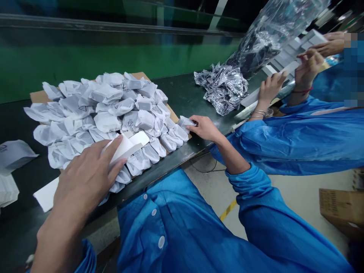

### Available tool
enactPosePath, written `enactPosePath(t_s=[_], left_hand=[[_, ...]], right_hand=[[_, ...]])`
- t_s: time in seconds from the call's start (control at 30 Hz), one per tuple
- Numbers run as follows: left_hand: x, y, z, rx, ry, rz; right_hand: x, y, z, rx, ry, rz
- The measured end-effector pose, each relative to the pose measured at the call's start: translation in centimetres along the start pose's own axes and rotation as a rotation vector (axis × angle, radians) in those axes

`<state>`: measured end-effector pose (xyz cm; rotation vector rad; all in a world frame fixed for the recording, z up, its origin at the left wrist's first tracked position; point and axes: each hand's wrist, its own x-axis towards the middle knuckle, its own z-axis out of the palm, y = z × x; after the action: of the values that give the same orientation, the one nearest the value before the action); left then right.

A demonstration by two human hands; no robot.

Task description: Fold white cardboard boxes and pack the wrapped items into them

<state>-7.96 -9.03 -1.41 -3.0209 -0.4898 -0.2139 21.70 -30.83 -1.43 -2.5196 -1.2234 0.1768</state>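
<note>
My left hand [87, 176] is closed around a small white carton [125, 148], whose end flap stands open toward the right. This carton is held above the front part of a heap of white-wrapped packets [106, 93]. Beneath the heap lies a brown cardboard sheet [40, 97], mostly covered. At the heap's right corner, my right hand [205, 128] pinches a single wrapped packet [184, 122] between thumb and fingers. What is inside the wrapping is hidden.
Crumpled clear plastic [223, 89] and a large plastic bag [273, 32] lie beyond my right hand. Co-workers' hands [308, 68] handle white boxes at the right. White cartons [7, 189] stand at the left. The dark bench [182, 85] has its front edge near my body.
</note>
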Motion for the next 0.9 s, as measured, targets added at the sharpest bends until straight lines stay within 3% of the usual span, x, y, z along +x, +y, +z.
enactPosePath(t_s=[0.07,0.17,0.23,0.3,0.4,0.53,0.77,0.9], left_hand=[[0.0,-0.2,0.0,-0.004,0.004,-0.006],[0.1,-0.3,0.1,-0.014,0.035,-0.006],[0.1,-0.1,0.0,-0.007,0.026,0.007],[0.1,0.1,0.0,0.025,0.012,0.018],[-0.1,0.4,-0.3,0.082,0.037,0.014],[-0.2,0.9,-0.8,0.084,0.071,0.030],[1.4,1.4,-1.0,0.065,-0.026,0.035],[0.9,1.5,-1.7,0.028,-0.034,-0.003]], right_hand=[[-0.1,1.0,-1.3,-0.035,0.105,0.046],[-0.1,2.7,-3.0,-0.102,0.431,0.156],[-0.2,3.4,-3.0,-0.155,0.565,0.191],[-0.4,3.6,-2.1,-0.221,0.530,0.163],[-1.1,3.6,-0.3,-0.273,0.327,0.035],[-2.2,4.0,-0.2,-0.246,0.164,-0.057],[0.4,4.7,-0.4,-0.156,0.130,0.013],[-0.1,2.2,-0.4,-0.067,0.238,0.068]])
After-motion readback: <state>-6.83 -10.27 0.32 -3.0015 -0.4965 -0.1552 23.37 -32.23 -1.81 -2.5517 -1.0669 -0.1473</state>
